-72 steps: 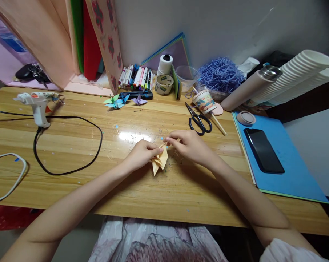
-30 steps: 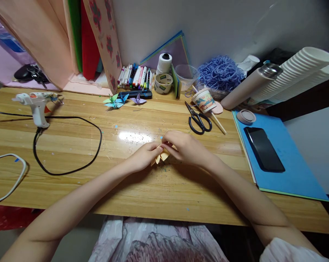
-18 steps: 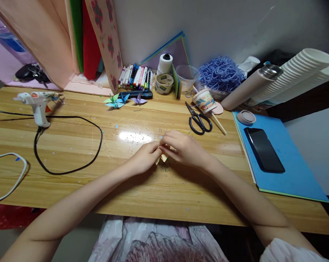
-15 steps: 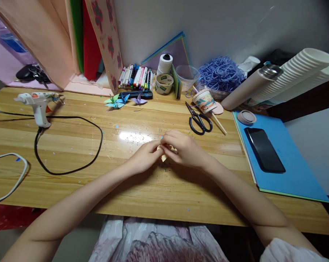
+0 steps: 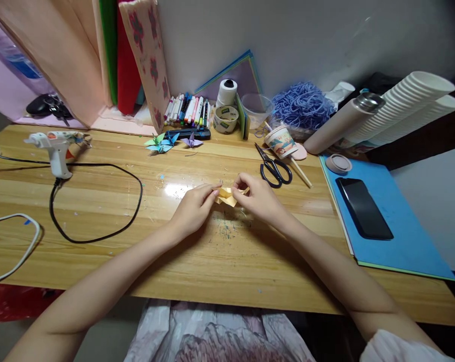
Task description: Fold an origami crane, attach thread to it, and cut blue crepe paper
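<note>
A small piece of folded yellow paper [image 5: 226,196] is held between my two hands above the middle of the table. My left hand [image 5: 195,206] pinches its left end between thumb and fingers. At the other end, my right hand [image 5: 256,196] grips the paper with thumb and forefinger. The middle of the paper gapes into a shallow pocket, while its ends are partly hidden by my fingers. Beyond my hands lie folded paper cranes: a green one [image 5: 156,141], blue ones [image 5: 167,144] and a purple one [image 5: 191,141].
Black-handled scissors [image 5: 274,170] lie just beyond my right hand, beside a paper cup [image 5: 282,142] with a stick through it. A glue gun [image 5: 57,151] and its looped black cord are on the left. A phone [image 5: 364,207] rests on blue sheets [image 5: 412,236] at right.
My hands have drawn slightly apart, and the yellow paper between them has spread wider, showing its inner folds. The right fingers have lifted off the left hand.
</note>
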The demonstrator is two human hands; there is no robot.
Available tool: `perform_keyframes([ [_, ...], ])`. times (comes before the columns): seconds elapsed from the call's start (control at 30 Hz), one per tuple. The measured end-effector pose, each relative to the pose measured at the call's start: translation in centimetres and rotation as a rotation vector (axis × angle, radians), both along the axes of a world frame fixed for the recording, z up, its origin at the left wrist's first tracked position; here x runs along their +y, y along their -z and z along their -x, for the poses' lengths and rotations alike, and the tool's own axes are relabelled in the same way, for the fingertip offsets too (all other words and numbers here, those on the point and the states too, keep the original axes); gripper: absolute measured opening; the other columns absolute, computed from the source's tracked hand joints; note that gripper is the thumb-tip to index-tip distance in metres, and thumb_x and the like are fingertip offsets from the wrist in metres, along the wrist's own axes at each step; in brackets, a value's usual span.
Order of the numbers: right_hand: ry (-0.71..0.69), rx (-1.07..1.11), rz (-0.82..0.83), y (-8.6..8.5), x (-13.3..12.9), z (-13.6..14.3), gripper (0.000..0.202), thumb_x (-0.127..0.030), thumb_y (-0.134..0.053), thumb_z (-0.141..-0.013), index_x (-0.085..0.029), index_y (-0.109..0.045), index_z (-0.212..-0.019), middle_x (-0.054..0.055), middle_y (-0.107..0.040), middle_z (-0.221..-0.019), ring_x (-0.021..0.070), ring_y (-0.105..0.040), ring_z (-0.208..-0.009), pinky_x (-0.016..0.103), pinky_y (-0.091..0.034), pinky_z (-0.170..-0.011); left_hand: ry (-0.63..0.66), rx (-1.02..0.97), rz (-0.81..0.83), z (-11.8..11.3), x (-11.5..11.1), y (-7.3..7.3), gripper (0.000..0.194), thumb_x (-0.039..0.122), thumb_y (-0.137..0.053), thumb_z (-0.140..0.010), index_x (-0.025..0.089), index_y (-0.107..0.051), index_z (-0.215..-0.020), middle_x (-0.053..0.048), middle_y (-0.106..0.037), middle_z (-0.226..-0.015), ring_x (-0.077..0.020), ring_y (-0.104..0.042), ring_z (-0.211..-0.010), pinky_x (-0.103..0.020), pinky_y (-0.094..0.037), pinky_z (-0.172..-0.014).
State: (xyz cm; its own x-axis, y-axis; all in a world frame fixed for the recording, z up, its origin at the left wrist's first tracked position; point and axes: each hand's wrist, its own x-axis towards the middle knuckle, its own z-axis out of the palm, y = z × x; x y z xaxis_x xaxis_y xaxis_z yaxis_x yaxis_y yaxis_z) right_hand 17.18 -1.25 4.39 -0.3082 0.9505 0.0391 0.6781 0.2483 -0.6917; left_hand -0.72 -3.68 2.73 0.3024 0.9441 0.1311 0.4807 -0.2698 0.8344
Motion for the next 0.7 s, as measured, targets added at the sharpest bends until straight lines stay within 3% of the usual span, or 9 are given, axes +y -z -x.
perform_keyframes([
  [0.2, 0.004, 0.132, 0.091, 0.8, 0.2, 0.0, 0.009, -0.025, -0.055, -0.078, -0.019, -0.053, -0.072, 0.002, -0.063, -0.073, 0.0141, -0.057, -0.065, 0.025, -0.043, -0.058, -0.012, -0.060, -0.001, -0.1, -0.1, 0.1, 0.032, 0.027, -0.038, -0.092, 0.017, -0.062, -0.110, -0.008, -0.062, -0.115, -0.0174, -0.056, -0.106, -0.032, -0.040, -0.092],
  [0.37, 0.041, 0.126, 0.010, 0.3, -0.3, 0.3, 0.008, -0.021, -0.055, -0.076, -0.017, -0.054, -0.070, 0.002, -0.062, -0.070, 0.0134, -0.057, -0.063, 0.025, -0.043, -0.057, 0.006, -0.152, 0.071, 0.1, 0.2, 0.3, 0.034, 0.029, -0.037, -0.092, 0.018, -0.060, -0.114, -0.008, -0.060, -0.117, -0.0165, -0.052, -0.110, -0.032, -0.036, -0.097],
  [0.47, 0.039, 0.082, -0.043, 0.0, -0.5, 0.3, 0.009, -0.020, -0.055, -0.076, -0.017, -0.054, -0.068, 0.002, -0.061, -0.067, 0.0133, -0.055, -0.061, 0.025, -0.042, -0.056, -0.039, -0.082, 0.078, 0.3, 0.4, 0.4, 0.032, 0.029, -0.039, -0.091, 0.021, -0.061, -0.112, -0.007, -0.059, -0.111, -0.0173, -0.050, -0.109, -0.033, -0.036, -0.097],
  [0.6, 0.043, 0.014, -0.122, -0.1, -0.3, -0.1, 0.010, -0.017, -0.054, -0.076, -0.017, -0.052, -0.067, 0.002, -0.058, -0.066, 0.0133, -0.053, -0.059, 0.025, -0.040, -0.055, -0.133, 0.059, 0.069, 0.5, 0.4, 0.2, 0.027, 0.036, -0.052, -0.084, 0.021, -0.066, -0.101, -0.005, -0.060, -0.093, -0.0178, -0.056, -0.089, -0.031, -0.044, -0.081],
  [0.7, -0.009, -0.040, -0.171, -0.5, -0.2, -0.3, 0.010, -0.015, -0.053, -0.075, -0.017, -0.051, -0.066, 0.001, -0.056, -0.065, 0.0129, -0.051, -0.059, 0.024, -0.037, -0.054, -0.121, 0.024, 0.137, 0.4, 0.0, -0.3, 0.028, 0.041, -0.058, -0.079, 0.019, -0.065, -0.096, -0.004, -0.063, -0.082, -0.0156, -0.059, -0.073, -0.027, -0.045, -0.067],
])
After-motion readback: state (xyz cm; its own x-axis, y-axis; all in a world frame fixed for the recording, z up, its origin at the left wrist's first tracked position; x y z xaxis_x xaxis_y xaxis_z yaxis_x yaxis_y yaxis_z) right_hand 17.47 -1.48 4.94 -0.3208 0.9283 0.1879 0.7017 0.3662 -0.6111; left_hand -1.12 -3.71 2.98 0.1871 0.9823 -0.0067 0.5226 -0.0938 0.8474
